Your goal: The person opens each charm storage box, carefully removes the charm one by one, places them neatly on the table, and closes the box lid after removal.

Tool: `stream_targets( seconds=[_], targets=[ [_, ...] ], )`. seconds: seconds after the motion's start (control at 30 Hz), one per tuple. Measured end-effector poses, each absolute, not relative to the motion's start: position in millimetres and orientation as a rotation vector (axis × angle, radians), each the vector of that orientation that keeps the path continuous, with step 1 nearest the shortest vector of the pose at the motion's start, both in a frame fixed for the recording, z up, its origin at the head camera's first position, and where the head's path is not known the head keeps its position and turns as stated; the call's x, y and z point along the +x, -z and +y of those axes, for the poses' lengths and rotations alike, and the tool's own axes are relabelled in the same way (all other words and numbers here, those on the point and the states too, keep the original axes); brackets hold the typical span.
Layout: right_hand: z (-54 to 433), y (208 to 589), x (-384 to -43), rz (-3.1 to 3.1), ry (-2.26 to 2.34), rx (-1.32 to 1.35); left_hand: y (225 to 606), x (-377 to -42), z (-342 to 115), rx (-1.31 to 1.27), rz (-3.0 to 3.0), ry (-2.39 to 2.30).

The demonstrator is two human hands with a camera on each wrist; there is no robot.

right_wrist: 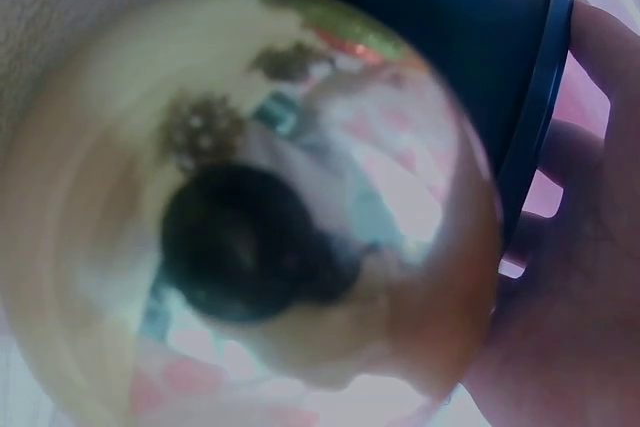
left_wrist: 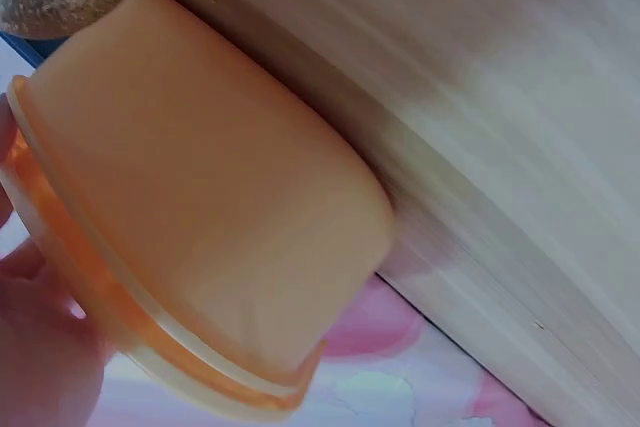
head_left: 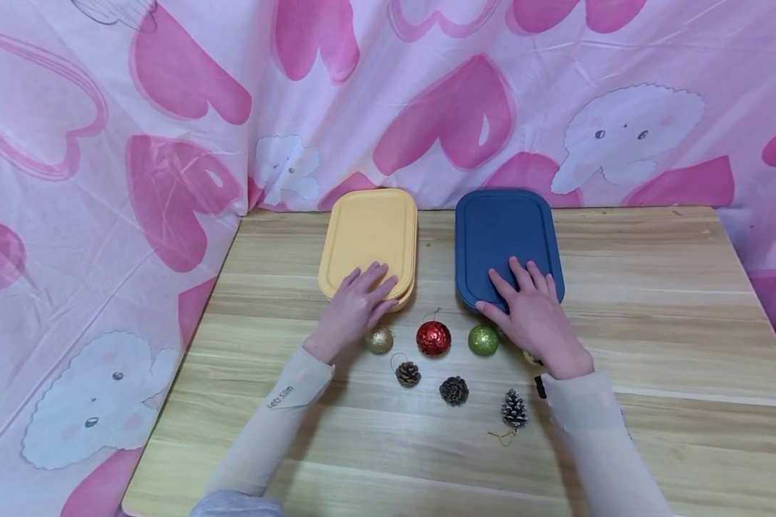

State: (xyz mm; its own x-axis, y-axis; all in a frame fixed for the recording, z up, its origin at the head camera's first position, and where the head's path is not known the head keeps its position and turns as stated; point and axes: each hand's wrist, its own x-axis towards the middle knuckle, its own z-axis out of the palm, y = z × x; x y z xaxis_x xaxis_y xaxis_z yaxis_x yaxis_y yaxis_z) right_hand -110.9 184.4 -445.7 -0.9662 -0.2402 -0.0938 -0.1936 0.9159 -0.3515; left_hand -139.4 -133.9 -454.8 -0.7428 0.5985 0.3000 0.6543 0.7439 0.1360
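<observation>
In the head view my left hand (head_left: 356, 305) rests its spread fingers on the near end of the yellow lidded box (head_left: 370, 233). The left wrist view shows the side wall of this yellow box (left_wrist: 210, 177), with a slim gap under its lid rim (left_wrist: 150, 317). My right hand (head_left: 533, 319) lies with extended fingers on the near part of the blue lidded box (head_left: 504, 222). Close to the right wrist camera is a shiny gold ball (right_wrist: 420, 277), mostly hidden under the wrist in the head view. Neither hand grips anything.
A glittery gold ball (head_left: 379, 340), a red ball (head_left: 433, 338) and a green ball (head_left: 483, 339) sit in front of the boxes. Nearer lie a brown pinecone (head_left: 407, 373), a dark pinecone (head_left: 454, 390) and a frosted pinecone (head_left: 514, 410). A pink curtain (head_left: 440, 115) hangs behind the wooden table (head_left: 672, 323).
</observation>
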Motion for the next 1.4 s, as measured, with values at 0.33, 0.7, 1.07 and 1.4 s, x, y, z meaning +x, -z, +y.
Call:
stream_targets(
  seconds=[0.33,0.7,1.07,1.4],
  targets=[
    [186,447,-111,2.939,0.525,-0.330,458,-142,-141,-1.128,-2.730,0.318],
    [186,447,-111,2.938,0.522,-0.323,458,-141,-137,-1.088,-2.698,0.495],
    [187,447,-110,2.954,0.517,-0.326,455,-139,-136,-0.809,-2.867,0.800],
    [184,447,-111,2.951,0.518,-0.332,447,-155,-177,0.103,-2.725,1.117]
  ],
)
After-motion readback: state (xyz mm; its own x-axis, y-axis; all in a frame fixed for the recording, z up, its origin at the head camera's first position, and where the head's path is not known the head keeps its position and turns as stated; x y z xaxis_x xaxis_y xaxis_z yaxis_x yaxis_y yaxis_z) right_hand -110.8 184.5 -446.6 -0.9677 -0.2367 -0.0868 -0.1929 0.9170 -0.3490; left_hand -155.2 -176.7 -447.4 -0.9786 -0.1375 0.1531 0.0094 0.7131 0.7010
